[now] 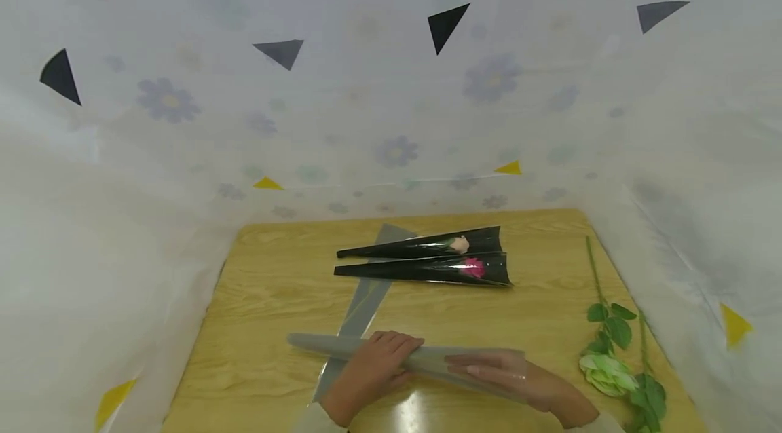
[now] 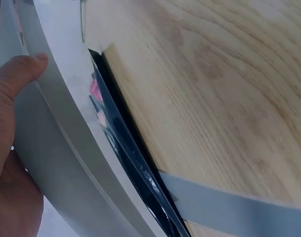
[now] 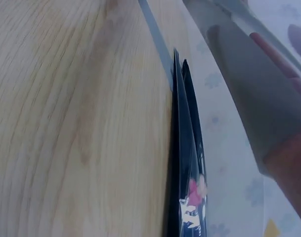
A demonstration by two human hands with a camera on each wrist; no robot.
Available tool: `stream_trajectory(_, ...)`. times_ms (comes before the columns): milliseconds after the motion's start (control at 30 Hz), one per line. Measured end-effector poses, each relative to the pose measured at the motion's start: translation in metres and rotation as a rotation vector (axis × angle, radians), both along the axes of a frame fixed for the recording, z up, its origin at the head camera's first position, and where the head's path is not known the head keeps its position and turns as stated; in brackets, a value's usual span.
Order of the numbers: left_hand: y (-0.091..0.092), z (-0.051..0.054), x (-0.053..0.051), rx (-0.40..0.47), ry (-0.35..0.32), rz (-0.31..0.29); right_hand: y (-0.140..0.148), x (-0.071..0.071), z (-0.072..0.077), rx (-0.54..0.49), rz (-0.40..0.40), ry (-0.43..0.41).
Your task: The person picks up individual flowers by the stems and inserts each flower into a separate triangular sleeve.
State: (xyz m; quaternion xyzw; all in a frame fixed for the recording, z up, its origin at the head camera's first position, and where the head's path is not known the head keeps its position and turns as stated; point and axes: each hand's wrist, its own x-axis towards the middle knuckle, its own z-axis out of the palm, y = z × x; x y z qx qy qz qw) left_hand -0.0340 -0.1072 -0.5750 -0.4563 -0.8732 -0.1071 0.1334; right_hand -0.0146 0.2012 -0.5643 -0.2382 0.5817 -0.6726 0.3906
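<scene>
A grey, see-through tapered flower sleeve (image 1: 432,360) lies across the front, its narrow end at the left. My left hand (image 1: 377,364) grips it near the middle, the thumb lying over the plastic in the left wrist view. At the wide right end, my right hand (image 1: 519,376) reaches inside with straight fingers that show through the film. No flower shows in this sleeve. Behind it lie two black wrapped flowers, one with a pale peach bloom (image 1: 460,244), the other with a bright pink bloom (image 1: 473,267).
More flat grey sleeves (image 1: 364,307) lie slanted beneath the black wraps and the left hand. At the right edge of the wooden table (image 1: 256,297) are a pale green rose (image 1: 607,373) and another leafy stem (image 1: 652,393). White flowered sheeting (image 1: 342,114) surrounds the table.
</scene>
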Motion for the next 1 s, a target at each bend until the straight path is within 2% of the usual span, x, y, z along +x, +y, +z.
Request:
stream_trajectory(67,-0.001,-0.001,0.000,0.012,-0.004,0.009,-0.004,-0.002,0.003,0.023,-0.005,0.008)
stream_trajectory(200,-0.013,-0.004,0.001,0.038,-0.056,0.046,0.005,-0.008,0.009,-0.035,0.013,-0.020)
stream_trajectory(300,-0.028,-0.006,0.001,0.051,-0.089,0.085,0.027,-0.015,0.013,0.001,-0.068,-0.040)
stream_trajectory(367,-0.038,-0.007,0.001,0.067,-0.097,0.111,0.048,-0.020,0.014,0.116,-0.208,0.000)
stream_trajectory(433,-0.045,-0.007,0.000,0.079,-0.099,0.136,0.072,-0.024,0.012,0.283,-0.397,0.083)
stream_trajectory(533,-0.053,-0.007,-0.001,0.079,-0.098,0.161,0.112,-0.026,-0.001,0.622,-0.627,0.315)
stream_trajectory(600,-0.055,-0.008,-0.002,0.065,-0.102,0.169,0.138,-0.024,-0.012,0.858,-0.714,0.434)
stream_trajectory(667,-0.055,-0.008,-0.002,0.050,-0.116,0.173,0.162,-0.022,-0.022,1.063,-0.734,0.481)
stream_trajectory(733,-0.055,-0.009,-0.003,0.040,-0.133,0.172,0.181,-0.019,-0.031,1.192,-0.724,0.461)
stream_trajectory(867,-0.054,-0.009,-0.003,0.032,-0.164,0.166,0.199,-0.015,-0.041,1.306,-0.691,0.347)
stream_trajectory(1000,-0.054,-0.009,-0.004,0.031,-0.173,0.171,0.200,-0.011,-0.043,1.359,-0.663,0.316)
